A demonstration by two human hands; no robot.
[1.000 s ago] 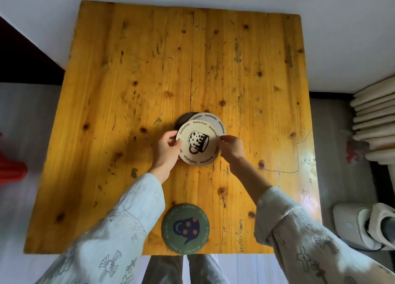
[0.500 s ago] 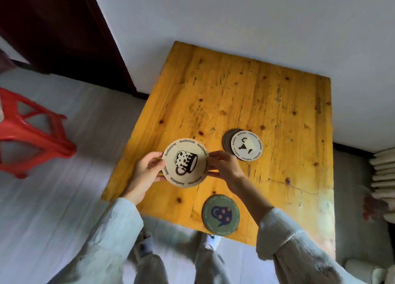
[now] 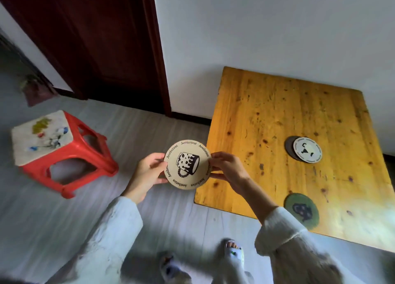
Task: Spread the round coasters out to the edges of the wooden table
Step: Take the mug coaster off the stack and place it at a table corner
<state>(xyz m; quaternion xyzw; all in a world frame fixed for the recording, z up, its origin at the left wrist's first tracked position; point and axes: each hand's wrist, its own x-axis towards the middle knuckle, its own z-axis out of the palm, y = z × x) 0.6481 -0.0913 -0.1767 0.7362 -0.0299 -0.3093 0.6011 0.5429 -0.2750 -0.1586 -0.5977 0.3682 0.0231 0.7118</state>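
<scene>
I hold a cream round coaster [image 3: 187, 164] with a spotted mug print between my left hand [image 3: 148, 170] and my right hand [image 3: 227, 167], each pinching one side of its rim. It hangs at the left edge of the wooden table [image 3: 277, 117], partly over the floor. On the table a white coaster [image 3: 307, 152] lies on top of a dark coaster [image 3: 289, 147]. A green coaster [image 3: 301, 210] with a blue mug print rests by the near edge.
A red plastic stool [image 3: 64, 149] stands on the grey floor to the left. A dark wooden door [image 3: 96, 37] and a white wall lie behind. My slippered feet [image 3: 233, 251] show below.
The view swung left. Both hands carried the cream coaster off the central stack to the table's left edge, uncovering the white coaster beneath.
</scene>
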